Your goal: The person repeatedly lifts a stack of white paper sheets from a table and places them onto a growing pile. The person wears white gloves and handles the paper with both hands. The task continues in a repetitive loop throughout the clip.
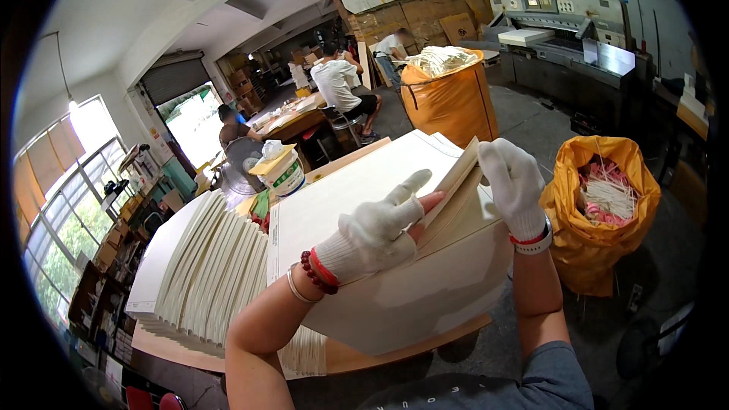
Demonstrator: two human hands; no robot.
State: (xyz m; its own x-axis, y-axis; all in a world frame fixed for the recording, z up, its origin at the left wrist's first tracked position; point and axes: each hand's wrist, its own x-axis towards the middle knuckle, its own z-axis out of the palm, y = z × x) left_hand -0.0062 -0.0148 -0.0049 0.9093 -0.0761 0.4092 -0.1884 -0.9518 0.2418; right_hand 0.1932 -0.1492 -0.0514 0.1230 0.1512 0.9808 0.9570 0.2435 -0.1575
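Right hand (512, 182): pinching lifted sheets (453, 184) by their edge; bending too sharply could crease them.
Left hand (372, 235): fingers spread, 2 bare fingertips against those sheets; sliding could cut skin.
Paper stack (342, 193): beneath both hands; uneven pushing could skew it.

The white-gloved right hand (513, 181) pinches curled white paper sheets (456, 186); the white-gloved left hand (377, 231) touches them, fingers spread.

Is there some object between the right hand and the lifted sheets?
Nothing visible: the gloved right hand is directly at the upper end of the lifted sheets; the gloved left hand is by their lower part.
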